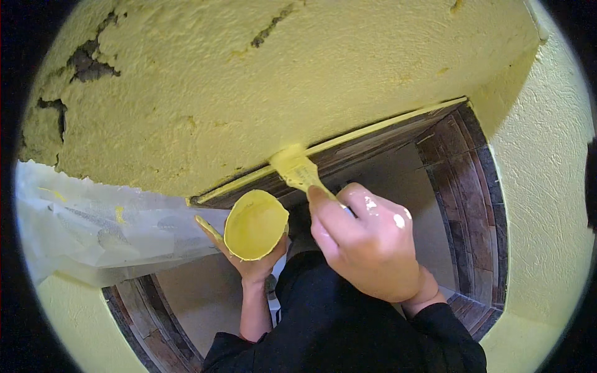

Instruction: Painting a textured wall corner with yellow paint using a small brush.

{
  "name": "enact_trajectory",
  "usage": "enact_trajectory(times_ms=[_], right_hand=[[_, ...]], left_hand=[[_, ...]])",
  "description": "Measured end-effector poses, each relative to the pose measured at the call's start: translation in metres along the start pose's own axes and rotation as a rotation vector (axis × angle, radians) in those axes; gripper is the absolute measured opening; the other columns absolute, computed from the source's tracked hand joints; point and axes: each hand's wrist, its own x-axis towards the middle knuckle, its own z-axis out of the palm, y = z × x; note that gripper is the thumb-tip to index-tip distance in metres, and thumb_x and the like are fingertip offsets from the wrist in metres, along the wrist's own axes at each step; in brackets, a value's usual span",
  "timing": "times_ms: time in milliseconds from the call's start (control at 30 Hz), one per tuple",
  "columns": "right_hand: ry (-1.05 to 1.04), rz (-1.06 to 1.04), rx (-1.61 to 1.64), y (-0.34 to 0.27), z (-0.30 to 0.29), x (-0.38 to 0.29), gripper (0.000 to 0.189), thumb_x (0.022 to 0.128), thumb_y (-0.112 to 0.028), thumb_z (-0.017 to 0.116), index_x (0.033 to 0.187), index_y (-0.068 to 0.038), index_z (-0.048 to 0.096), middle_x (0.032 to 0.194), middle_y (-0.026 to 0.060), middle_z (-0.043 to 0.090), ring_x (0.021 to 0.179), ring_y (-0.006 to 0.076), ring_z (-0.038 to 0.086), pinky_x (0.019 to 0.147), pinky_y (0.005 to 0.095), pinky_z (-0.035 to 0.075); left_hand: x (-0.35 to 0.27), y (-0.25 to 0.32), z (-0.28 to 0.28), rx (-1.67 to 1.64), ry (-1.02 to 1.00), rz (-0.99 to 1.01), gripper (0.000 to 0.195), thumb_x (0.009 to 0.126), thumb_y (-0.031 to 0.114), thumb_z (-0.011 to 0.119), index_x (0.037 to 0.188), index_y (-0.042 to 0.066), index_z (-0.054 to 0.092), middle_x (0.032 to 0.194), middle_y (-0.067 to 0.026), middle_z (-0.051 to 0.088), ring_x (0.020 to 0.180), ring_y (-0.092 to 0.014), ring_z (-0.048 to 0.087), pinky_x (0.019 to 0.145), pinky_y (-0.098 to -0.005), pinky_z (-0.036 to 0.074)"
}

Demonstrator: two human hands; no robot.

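Observation:
My right hand (pixel 368 242) grips the handle of a paintbrush (pixel 298 170) whose head is thick with yellow paint. The bristles touch the textured yellow wall (pixel 289 93), right at the paint-covered top edge of a tile strip (pixel 382 130). Lower and to the left, my left hand (pixel 256 268) holds a round cup (pixel 255 226), tilted so that its yellow-coated inside shows. Yellow paint streaks the thumb of that hand. White glossy spots, perhaps paint or glare, lie on the right knuckles.
Clear plastic sheeting (pixel 116 228) hangs at the left below the wall. Dark patches of broken plaster (pixel 91 60) mark the upper left. Wood-look tiles (pixel 466 186) line the lower right wall, under a paler yellow side wall (pixel 545 224). A beige floor (pixel 200 298) lies below.

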Motion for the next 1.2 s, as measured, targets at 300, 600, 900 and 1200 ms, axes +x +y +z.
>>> enact_trajectory(times_ms=[300,600,900,1200], right_hand=[[0.094,0.058,0.028,0.027,-0.016,0.003,0.017,0.078,-0.013,0.067,0.093,-0.006,0.065,0.067,0.0087,0.05,0.053,0.026,0.058,0.046,0.0358,0.048],[0.01,-0.055,-0.108,-0.013,0.0,0.006,0.027,0.071,-0.006,0.072,0.097,-0.005,0.066,0.065,0.0064,0.048,0.051,0.0223,0.055,0.046,0.0328,0.046],[-0.003,-0.257,0.027,-0.055,0.019,0.021,0.029,0.071,-0.016,0.069,0.098,-0.006,0.065,0.073,0.0045,0.052,0.057,0.0162,0.058,0.049,0.029,0.047],[-0.048,-0.199,0.037,-0.003,-0.005,0.024,0.029,0.072,-0.008,0.071,0.1,-0.005,0.065,0.07,0.0084,0.051,0.053,0.0241,0.057,0.047,0.0341,0.046]], left_hand=[[-0.003,-0.016,0.007,-0.184,0.053,-0.064,0.111,0.057,0.015,0.087,0.138,0.001,0.013,0.117,-0.0149,0.059,0.108,-0.025,0.059,0.101,-0.0411,0.04],[-0.007,-0.006,-0.003,-0.007,0.106,-0.007,0.122,0.056,0.02,0.088,0.142,0.0,0.004,0.117,-0.0108,0.058,0.106,-0.023,0.059,0.112,-0.0445,0.024],[-0.017,-0.023,-0.008,-0.404,0.402,-0.158,0.138,0.054,0.025,0.091,0.147,0.003,-0.009,0.134,-0.012,0.042,0.119,-0.023,0.047,0.11,-0.0451,0.03],[-0.008,-0.03,-0.011,-0.143,0.297,0.022,0.139,0.053,0.014,0.087,0.146,0.003,-0.015,0.132,-0.0155,0.041,0.115,-0.024,0.051,0.106,-0.0425,0.034]])
